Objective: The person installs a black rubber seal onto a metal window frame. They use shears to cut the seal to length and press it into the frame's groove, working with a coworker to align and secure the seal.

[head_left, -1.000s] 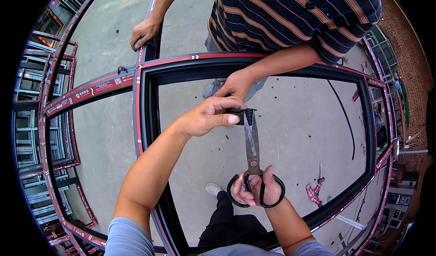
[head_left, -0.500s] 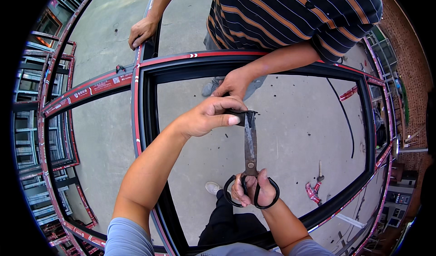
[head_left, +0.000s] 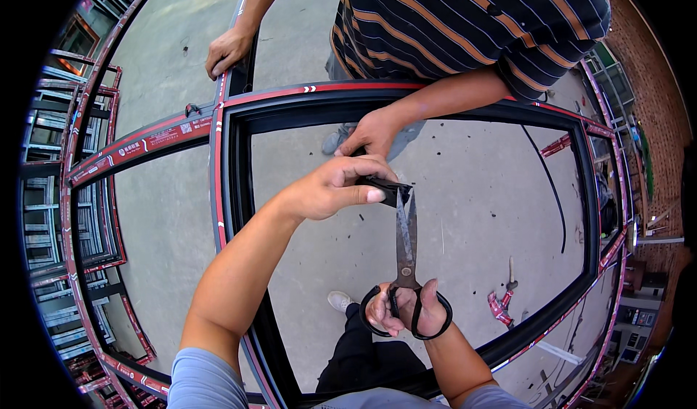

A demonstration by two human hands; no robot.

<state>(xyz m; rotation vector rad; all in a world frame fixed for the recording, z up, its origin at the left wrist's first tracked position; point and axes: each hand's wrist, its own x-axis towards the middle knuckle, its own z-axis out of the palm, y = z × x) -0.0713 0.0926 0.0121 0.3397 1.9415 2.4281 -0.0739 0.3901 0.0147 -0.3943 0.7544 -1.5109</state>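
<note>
My left hand [head_left: 347, 184] pinches a short black rubber strip [head_left: 387, 190] between thumb and fingers. My right hand [head_left: 406, 309] grips a pair of scissors [head_left: 407, 256] by its black looped handles. Its blades point away from me and stand slightly apart at the strip's right end. Just beyond my left hand, a co-worker's hand [head_left: 374, 133] has its fingertips partly hidden behind mine. All this is held over the opening of a large black frame [head_left: 243, 177] edged with red film.
The co-worker, in a striped shirt [head_left: 465, 28], leans over the frame's far side, the other hand [head_left: 228, 50] resting on a crossing bar. A long black strip [head_left: 549, 184] hangs at the right. Stacked frames [head_left: 80, 213] stand at the left; small black scraps dot the floor.
The scissors have shifted slightly right and toward me, and their blades and handles have spread a little. My left hand and the co-worker stay almost in place.
</note>
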